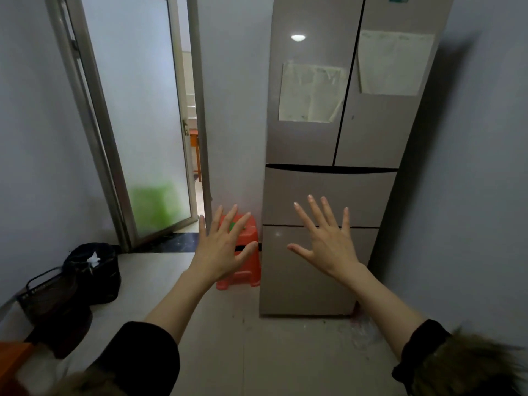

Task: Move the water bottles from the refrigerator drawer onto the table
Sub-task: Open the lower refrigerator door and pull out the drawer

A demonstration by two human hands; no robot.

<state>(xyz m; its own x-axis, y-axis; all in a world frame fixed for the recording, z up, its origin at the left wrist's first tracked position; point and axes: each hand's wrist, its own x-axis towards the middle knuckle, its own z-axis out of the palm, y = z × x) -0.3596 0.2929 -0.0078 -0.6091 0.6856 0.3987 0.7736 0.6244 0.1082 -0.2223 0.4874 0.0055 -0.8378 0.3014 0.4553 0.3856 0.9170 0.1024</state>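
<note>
The fingers of the left hand [221, 247] were spread wide and straight, holding nothing, with the back of the hand facing the camera and the thumb out toward three o'clock. The right hand [325, 238] was spread just as wide and equally empty, its thumb pointing to nine o'clock. Both hands hung in the air, well apart from each other, on bare forearms that ran back into dark sleeves [143, 358] at seven and five o'clock. Behind the right hand stood the refrigerator [328, 144], all its doors shut; the fingertips lay over the upper refrigerator drawer [371, 195], and the palm covered the seam above the lower drawer [308, 281], but whether the hand touched the front could not be told. No water bottles showed, both drawers being closed. Two pale sheets of paper [311, 92] were stuck on the upper doors at twelve o'clock. Behind the left hand an orange plastic stool [245, 270] stood on the floor just beside the refrigerator's left side. At eleven o'clock a frosted glass door [137, 115] stood ajar. At nine o'clock a black bin [97, 272] with white tissue in it sat near a dark wire basket [43, 292] on the pale tiled floor [228, 352].
</note>
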